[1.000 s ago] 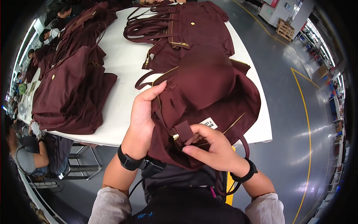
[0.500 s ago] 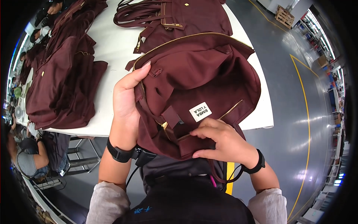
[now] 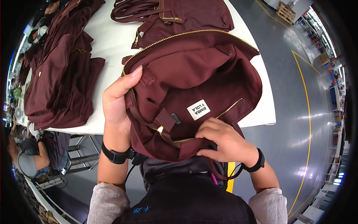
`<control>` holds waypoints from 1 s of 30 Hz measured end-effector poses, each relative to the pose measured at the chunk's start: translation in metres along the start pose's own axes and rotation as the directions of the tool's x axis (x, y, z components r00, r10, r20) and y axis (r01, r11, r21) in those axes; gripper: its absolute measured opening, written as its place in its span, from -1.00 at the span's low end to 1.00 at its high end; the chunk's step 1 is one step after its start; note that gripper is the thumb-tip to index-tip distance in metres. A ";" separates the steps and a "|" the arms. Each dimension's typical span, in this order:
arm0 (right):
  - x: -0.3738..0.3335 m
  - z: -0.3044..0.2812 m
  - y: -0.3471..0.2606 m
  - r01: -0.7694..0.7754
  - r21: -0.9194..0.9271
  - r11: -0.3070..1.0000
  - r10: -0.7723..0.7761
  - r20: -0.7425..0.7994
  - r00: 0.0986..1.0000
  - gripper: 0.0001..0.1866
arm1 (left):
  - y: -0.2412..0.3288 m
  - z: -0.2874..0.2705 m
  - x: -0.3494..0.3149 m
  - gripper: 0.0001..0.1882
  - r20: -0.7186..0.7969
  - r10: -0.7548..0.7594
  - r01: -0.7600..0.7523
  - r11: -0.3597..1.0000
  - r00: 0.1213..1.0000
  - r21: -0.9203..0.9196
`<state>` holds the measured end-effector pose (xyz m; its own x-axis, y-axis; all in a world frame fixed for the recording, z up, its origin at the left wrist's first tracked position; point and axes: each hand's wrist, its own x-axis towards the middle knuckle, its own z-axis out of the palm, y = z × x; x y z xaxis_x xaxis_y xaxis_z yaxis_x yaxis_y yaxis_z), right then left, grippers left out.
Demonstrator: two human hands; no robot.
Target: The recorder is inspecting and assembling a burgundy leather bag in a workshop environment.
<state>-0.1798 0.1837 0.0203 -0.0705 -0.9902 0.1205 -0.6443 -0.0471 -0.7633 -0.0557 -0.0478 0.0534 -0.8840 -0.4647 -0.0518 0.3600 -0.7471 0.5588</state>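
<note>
A dark maroon fabric bag (image 3: 186, 71) is held up in front of me with its gold-zipped mouth spread wide. My left hand (image 3: 118, 98) grips its left side, thumb on the inside by the zip edge, other fingers hidden behind the cloth. At the near edge my right hand (image 3: 220, 141) closes on the bag's rim, fingertips inside and thumb outside. A white label (image 3: 198, 109) shows on the inner lining, beside a gold-zipped inner pocket (image 3: 230, 107). Left of the label hang a small fabric tab (image 3: 165, 120) and a gold zip slider (image 3: 160, 129).
More maroon bags lie on the white table (image 3: 108, 71): a heap (image 3: 61, 89) at the left and another bag (image 3: 197, 13) with straps beyond mine. A person in a striped top (image 3: 33, 164) sits at the left. A wooden pallet (image 3: 286, 13) stands far right on the grey floor.
The left side of the bag has shifted left with my left hand, and its mouth is stretched wider. My right fingers have curled in more on the near rim.
</note>
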 end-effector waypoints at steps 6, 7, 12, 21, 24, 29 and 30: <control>-0.011 0.026 -0.009 0.208 -0.390 0.897 -0.272 -0.117 0.955 -0.82 | -0.001 0.009 -0.013 -0.66 -0.074 -0.045 0.057 0.984 0.996 0.167; -0.011 0.027 -0.014 0.244 -0.441 0.863 -0.345 -0.163 0.925 -0.82 | 0.002 0.006 -0.015 -0.64 -0.055 -0.064 0.076 0.964 0.996 0.255; -0.008 0.039 -0.025 0.294 -0.636 0.714 -0.572 -0.287 0.768 -0.77 | -0.002 0.024 -0.033 -0.63 -0.107 0.008 0.036 0.915 0.994 0.401; 0.012 0.029 -0.023 0.277 -0.722 0.634 -0.657 -0.313 0.686 -0.81 | 0.028 0.018 -0.112 -0.76 0.446 -0.418 -0.385 0.226 0.791 0.895; 0.019 0.034 -0.021 0.308 -0.710 0.633 -0.664 -0.294 0.687 -0.81 | -0.008 0.017 -0.122 -0.63 0.260 -0.453 -0.242 0.098 0.853 0.965; 0.026 0.028 -0.023 0.317 -0.722 0.615 -0.674 -0.273 0.686 -0.84 | -0.022 0.010 -0.121 -0.36 0.272 -0.433 -0.260 0.087 0.860 0.962; 0.030 0.026 -0.025 0.331 -0.719 0.612 -0.679 -0.262 0.685 -0.85 | -0.026 0.010 -0.121 -0.28 0.267 -0.502 -0.254 0.095 0.823 0.963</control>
<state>-0.1458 0.1522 0.0262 0.1894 -0.6123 0.7676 -0.9647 -0.2617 0.0292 0.0388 0.0320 0.0535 -0.9876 0.1190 -0.1021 -0.0285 0.5045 0.8630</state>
